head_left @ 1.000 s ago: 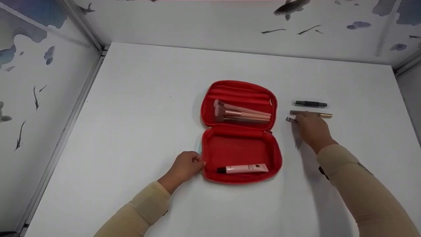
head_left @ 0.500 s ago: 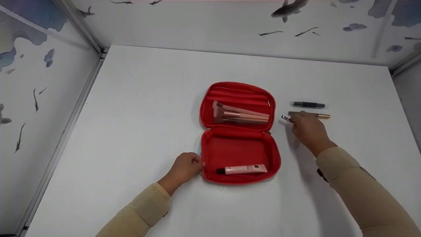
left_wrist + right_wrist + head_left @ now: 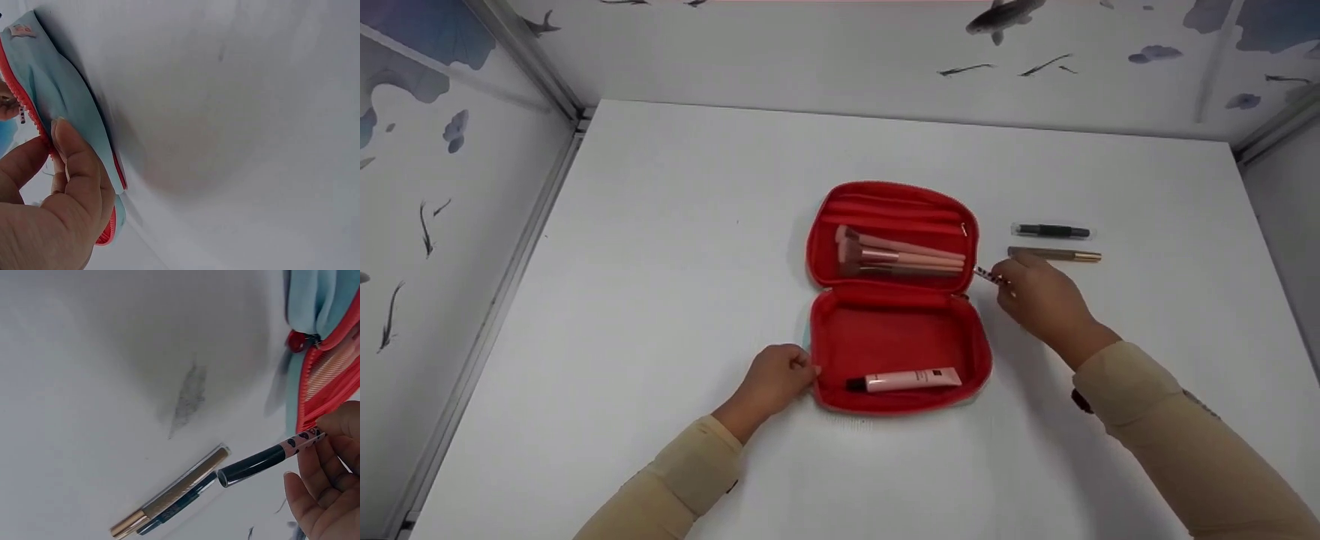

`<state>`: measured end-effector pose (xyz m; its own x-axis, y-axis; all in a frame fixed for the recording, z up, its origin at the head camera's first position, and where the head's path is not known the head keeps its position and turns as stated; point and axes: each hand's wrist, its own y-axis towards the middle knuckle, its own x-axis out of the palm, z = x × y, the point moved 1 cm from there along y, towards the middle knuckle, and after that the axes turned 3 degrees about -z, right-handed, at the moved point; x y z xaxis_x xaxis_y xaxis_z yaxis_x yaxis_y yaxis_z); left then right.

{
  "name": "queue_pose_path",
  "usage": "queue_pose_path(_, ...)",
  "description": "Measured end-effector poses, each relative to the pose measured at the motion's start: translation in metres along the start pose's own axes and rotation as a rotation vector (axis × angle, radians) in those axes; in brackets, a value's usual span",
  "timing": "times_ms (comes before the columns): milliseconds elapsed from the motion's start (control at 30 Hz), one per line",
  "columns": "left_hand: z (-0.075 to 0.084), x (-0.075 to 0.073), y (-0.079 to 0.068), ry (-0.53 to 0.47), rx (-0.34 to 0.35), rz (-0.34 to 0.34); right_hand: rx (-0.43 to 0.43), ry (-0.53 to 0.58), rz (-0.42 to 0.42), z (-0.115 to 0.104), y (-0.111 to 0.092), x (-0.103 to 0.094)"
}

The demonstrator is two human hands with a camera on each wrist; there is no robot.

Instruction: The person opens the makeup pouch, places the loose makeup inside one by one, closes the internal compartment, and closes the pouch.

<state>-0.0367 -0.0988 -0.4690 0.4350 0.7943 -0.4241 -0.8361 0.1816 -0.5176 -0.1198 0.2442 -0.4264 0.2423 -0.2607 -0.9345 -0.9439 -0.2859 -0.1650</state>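
An open makeup bag [image 3: 900, 334], red inside and pale blue outside, lies on the table with its lid folded back. My left hand [image 3: 771, 381] pinches the zipper edge at the bag's left side; the left wrist view shows thumb and fingers on the red zipper [image 3: 35, 115]. In my right hand [image 3: 1046, 296] is a slim makeup tube [image 3: 253, 464], pink with dark spots and a black end, gripped by its spotted part. Its tip overlaps the bag's right edge in the head view. Inside the bag are several pink-handled makeup brushes [image 3: 911, 259] and a pink squeeze tube [image 3: 911, 380] with a black cap.
To the right of the bag, a brown tube with a gold end [image 3: 1054, 254] and a black double-ended makeup stick [image 3: 1054, 231] lie side by side on the white table [image 3: 682, 225]. Patterned white panels [image 3: 810, 60] stand along the back and sides.
My right hand has carried the spotted tube leftward from beside the brown tube to the bag's right edge. The left hand keeps its hold on the bag.
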Motion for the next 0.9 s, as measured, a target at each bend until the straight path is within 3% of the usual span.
queue_pose_path(500, 0.001, -0.001, -0.002, 0.001, 0.034, -0.005, -0.195, 0.010, -0.027, -0.056, -0.021, 0.001)
queue_pose_path(900, -0.001, -0.001, -0.002, -0.014, 0.062, 0.007, -0.337, -0.007, -0.040, -0.079, -0.027, 0.015)
